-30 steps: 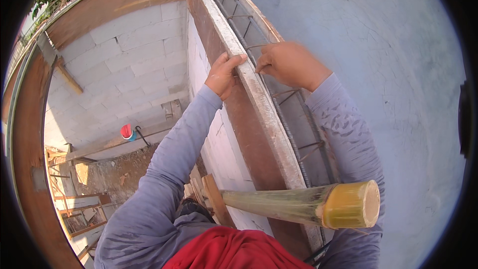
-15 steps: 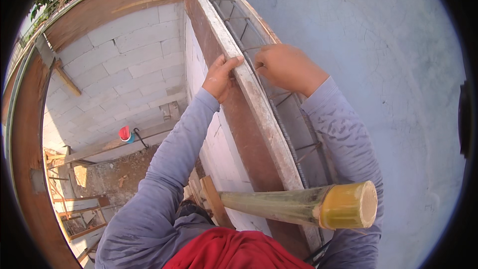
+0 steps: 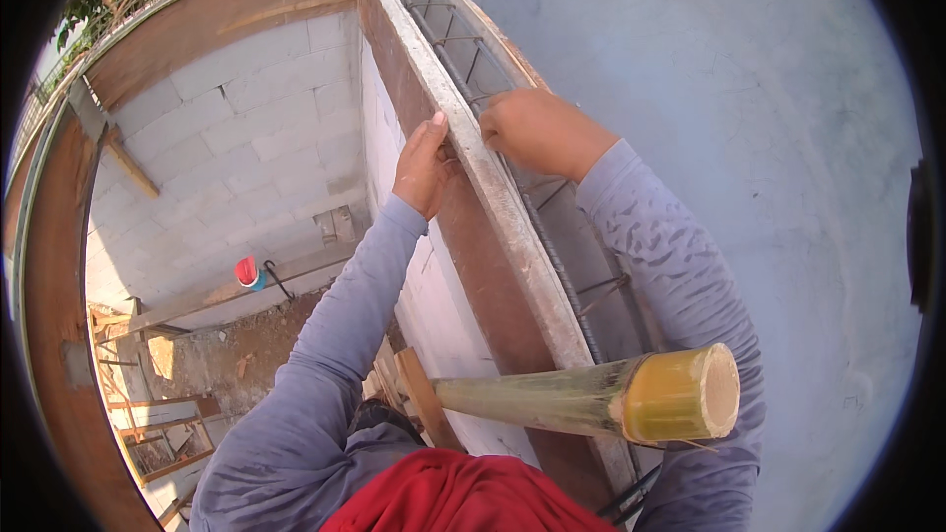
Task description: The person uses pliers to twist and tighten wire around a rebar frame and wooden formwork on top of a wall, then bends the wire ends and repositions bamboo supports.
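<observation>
My left hand [image 3: 424, 167] is against the inner face of a brown formwork board [image 3: 483, 266], just below its pale, cement-crusted top edge [image 3: 505, 207]. Its fingers are bent together, one tip pointing up, and whatever they may hold is hidden. Across that edge, my right hand [image 3: 542, 133] is closed in a pinch over the trough between the boards. Its fingertips are turned away, so I cannot make out what lies in them. Beneath and beyond it runs a cage of steel rebar [image 3: 471, 49] with cross ties.
A thick bamboo pole [image 3: 552, 404] juts across the board near my body, beside a wooden piece [image 3: 427, 399]. A grey slab [image 3: 788, 187] spreads to the right. Down to the left are a block wall [image 3: 256, 108], a red-and-blue bucket [image 3: 249, 272] and a littered dirt floor [image 3: 227, 360].
My left thumb has come off the top edge and the hand has shifted slightly left and down. My right hand has moved a little left, closer to the board's edge.
</observation>
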The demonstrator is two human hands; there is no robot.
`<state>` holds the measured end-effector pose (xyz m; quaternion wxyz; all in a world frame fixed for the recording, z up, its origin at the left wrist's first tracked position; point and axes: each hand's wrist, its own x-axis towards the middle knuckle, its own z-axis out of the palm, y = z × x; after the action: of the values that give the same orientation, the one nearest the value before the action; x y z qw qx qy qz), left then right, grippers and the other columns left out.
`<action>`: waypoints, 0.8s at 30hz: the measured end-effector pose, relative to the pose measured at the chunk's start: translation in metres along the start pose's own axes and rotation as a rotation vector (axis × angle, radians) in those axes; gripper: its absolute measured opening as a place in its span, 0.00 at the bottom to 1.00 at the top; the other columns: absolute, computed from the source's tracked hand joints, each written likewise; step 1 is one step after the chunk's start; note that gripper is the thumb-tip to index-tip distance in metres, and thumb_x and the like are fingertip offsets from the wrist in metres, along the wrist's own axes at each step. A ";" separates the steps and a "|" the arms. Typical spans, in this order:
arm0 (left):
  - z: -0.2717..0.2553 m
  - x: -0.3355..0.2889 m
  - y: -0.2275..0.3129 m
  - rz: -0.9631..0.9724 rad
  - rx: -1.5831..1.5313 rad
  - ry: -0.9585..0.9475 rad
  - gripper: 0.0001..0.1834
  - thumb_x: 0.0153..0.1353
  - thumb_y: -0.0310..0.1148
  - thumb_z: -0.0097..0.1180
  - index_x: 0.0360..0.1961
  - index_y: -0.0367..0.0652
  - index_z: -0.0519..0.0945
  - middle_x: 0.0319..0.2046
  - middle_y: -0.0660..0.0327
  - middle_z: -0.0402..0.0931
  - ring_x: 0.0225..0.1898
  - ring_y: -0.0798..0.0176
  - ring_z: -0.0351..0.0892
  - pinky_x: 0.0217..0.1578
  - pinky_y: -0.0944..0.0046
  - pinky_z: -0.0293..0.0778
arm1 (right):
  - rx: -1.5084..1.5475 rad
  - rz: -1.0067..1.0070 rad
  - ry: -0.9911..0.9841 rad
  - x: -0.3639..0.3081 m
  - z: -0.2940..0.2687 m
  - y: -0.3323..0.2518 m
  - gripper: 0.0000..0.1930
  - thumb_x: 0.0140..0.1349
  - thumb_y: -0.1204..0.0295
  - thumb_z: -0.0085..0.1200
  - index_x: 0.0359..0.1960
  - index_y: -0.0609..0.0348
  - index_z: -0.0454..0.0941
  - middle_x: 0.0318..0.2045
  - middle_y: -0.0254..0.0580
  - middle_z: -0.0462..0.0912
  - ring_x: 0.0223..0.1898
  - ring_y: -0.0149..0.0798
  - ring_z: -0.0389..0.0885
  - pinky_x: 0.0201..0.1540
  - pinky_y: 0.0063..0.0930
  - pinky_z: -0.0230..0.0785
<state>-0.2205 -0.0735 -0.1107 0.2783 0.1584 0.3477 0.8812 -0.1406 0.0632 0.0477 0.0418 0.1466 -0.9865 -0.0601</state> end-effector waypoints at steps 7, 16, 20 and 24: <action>0.007 -0.052 -0.053 0.513 0.563 0.200 0.11 0.68 0.26 0.60 0.50 0.36 0.84 0.50 0.59 0.82 0.51 0.62 0.80 0.55 0.64 0.74 | 0.107 0.132 0.057 -0.013 -0.004 -0.004 0.05 0.64 0.70 0.58 0.33 0.56 0.83 0.30 0.46 0.85 0.36 0.55 0.84 0.39 0.48 0.74; 0.022 -0.046 -0.059 0.436 0.462 0.395 0.08 0.66 0.22 0.61 0.44 0.33 0.86 0.44 0.61 0.84 0.46 0.67 0.81 0.51 0.67 0.75 | 0.196 0.040 0.267 -0.010 0.025 -0.001 0.07 0.61 0.70 0.61 0.36 0.60 0.84 0.32 0.48 0.87 0.36 0.56 0.84 0.40 0.46 0.75; 0.024 -0.044 -0.054 0.462 0.517 0.437 0.08 0.65 0.22 0.62 0.44 0.34 0.87 0.46 0.61 0.83 0.45 0.67 0.82 0.48 0.67 0.78 | 0.219 0.079 0.135 -0.007 0.008 0.003 0.06 0.63 0.70 0.61 0.37 0.59 0.84 0.32 0.49 0.86 0.35 0.56 0.84 0.41 0.45 0.75; 0.008 -0.037 -0.058 0.537 0.526 0.389 0.09 0.63 0.21 0.63 0.44 0.34 0.86 0.44 0.59 0.83 0.43 0.64 0.84 0.46 0.66 0.80 | 0.281 0.122 0.166 -0.008 0.003 -0.005 0.05 0.64 0.70 0.61 0.36 0.57 0.84 0.30 0.50 0.85 0.33 0.56 0.83 0.38 0.44 0.74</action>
<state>-0.1654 -0.0560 -0.1492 -0.0820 0.1398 0.5530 0.8172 -0.1323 0.0611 0.0432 0.1056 0.0955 -0.9854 0.0935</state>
